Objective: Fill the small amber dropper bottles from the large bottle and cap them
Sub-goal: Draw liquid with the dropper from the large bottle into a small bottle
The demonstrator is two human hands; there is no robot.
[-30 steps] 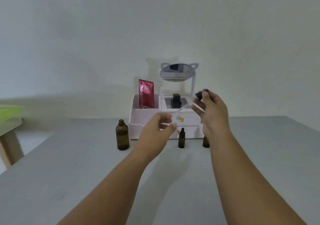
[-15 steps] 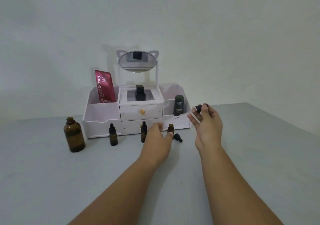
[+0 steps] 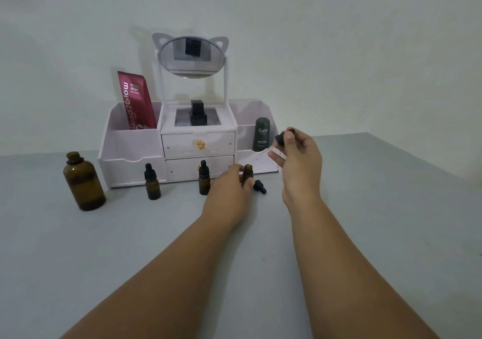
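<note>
**Uncapped amber vial gripped; dropper raised**

Left hand (image 3: 229,187) closed around open-necked small amber glass bottle (image 3: 247,173), upright on matte grey table (image 3: 365,234), just before white plastic organiser (image 3: 130,150). Right hand (image 3: 300,163) pinching black rubber-bulbed dropper (image 3: 280,139), clear glass pipette angled down-left. Loose black cap (image 3: 260,186) lying beside vial. Two capped vials (image 3: 152,184) standing left. Large round-shouldered amber bottle (image 3: 83,182) far left, uncapped.

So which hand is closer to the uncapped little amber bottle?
Left. The left hand touches the uncapped bottle; the right hand is raised to its right, holding a dropper cap.
</note>
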